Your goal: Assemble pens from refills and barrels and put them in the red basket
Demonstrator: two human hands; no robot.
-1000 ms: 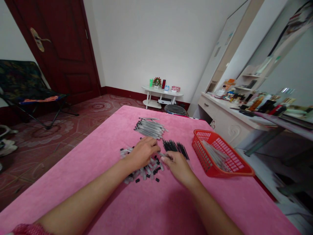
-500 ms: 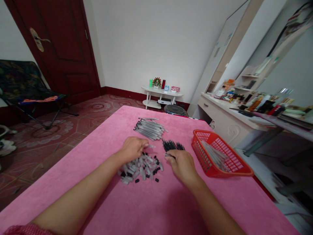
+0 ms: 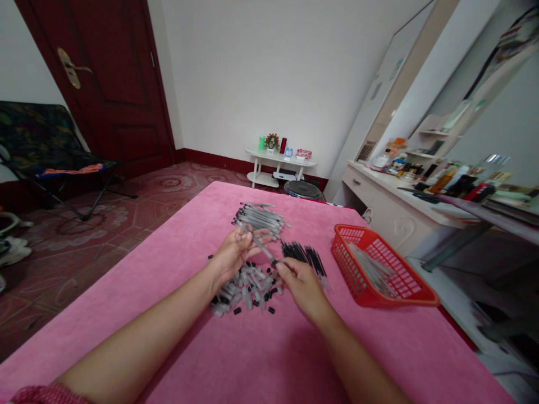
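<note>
A clear pen [image 3: 263, 248] slants between my two hands above the table. My left hand [image 3: 234, 250] grips its upper left end between thumb and fingers, the other fingers partly spread. At the lower right end, beside a black part, my right hand [image 3: 304, 285] pinches the pen. Below them lies a heap of clear pen caps [image 3: 249, 287] mixed with small black plugs [image 3: 272, 310]. Black-tipped ink refills [image 3: 311, 257] lie in a bunch just beyond my right hand. Farther off is a stack of pens [image 3: 257, 217], side by side.
A red plastic basket [image 3: 343, 264] holding clear pen barrels [image 3: 373, 269] stands at the right on the pink-covered table [image 3: 236, 359]. A dresser [image 3: 387, 196] with bottles is beyond it. A folding chair [image 3: 54, 146] and a door [image 3: 101, 84] are at the left.
My hands have come together, the left rising and turning palm-up. The pen now spans both hands. More of the refill bunch shows as my right hand has shifted left.
</note>
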